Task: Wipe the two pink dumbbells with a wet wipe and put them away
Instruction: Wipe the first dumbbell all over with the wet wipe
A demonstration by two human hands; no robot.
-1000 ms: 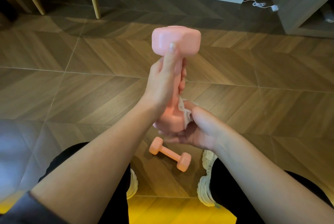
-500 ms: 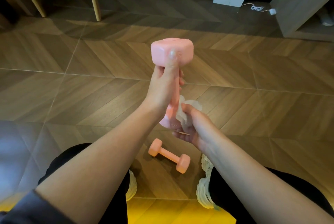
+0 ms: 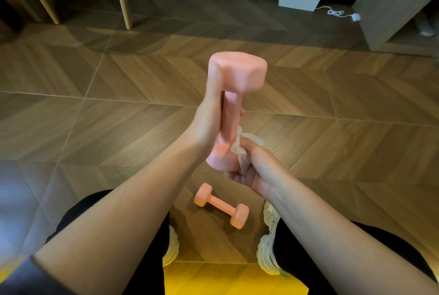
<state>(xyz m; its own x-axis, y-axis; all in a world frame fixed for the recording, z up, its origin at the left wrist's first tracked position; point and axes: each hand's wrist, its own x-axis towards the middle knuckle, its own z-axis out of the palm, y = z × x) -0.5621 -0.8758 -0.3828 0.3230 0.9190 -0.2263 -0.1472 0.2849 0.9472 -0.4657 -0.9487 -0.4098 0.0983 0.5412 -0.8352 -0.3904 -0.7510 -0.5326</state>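
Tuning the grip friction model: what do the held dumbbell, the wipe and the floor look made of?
Held dumbbell: matte pink coating, probably vinyl or neoprene over metal; the colour is even with no glare, and the core is unseen.
Wipe: thin white nonwoven fabric; it crumples softly and looks slightly translucent.
Floor: wood-look chevron planks or tile with a satin sheen; grain pattern and pale seams. I cannot tell whether it is real wood.

Held dumbbell (image 3: 229, 114) twisted in left hand (image 3: 206, 126); handle now exposed, thumb at head's edge.
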